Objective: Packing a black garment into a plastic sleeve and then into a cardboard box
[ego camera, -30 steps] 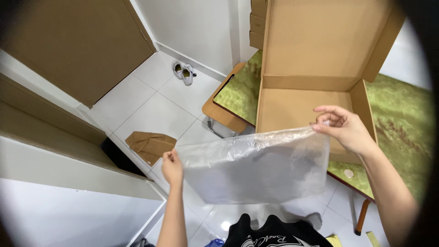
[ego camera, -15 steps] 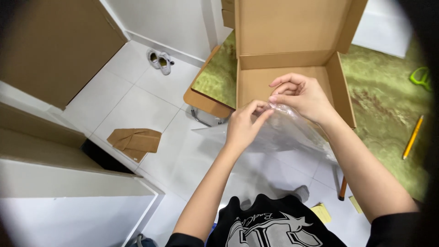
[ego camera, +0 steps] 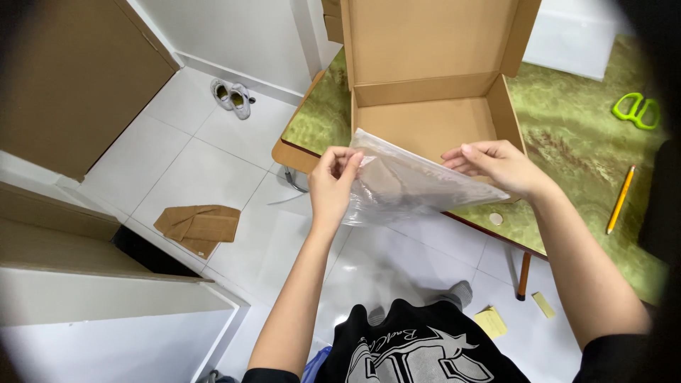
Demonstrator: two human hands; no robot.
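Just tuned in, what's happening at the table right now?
A person holds a clear plastic bag with both hands, the left hand pinching its left edge and the right hand its right edge. The bag hangs just in front of an open, empty cardboard box on the green-topped table. Green scissors and a pencil lie to the right.

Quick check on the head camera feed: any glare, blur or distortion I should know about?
Head view: dark rounded vignette at the corners, wide-angle bending of the wall edges; sharp overall, no motion blur on the left hand or right hand; soft sheen on the clear plastic bag and white floor tiles; even light, faint shadows inside the cardboard box.
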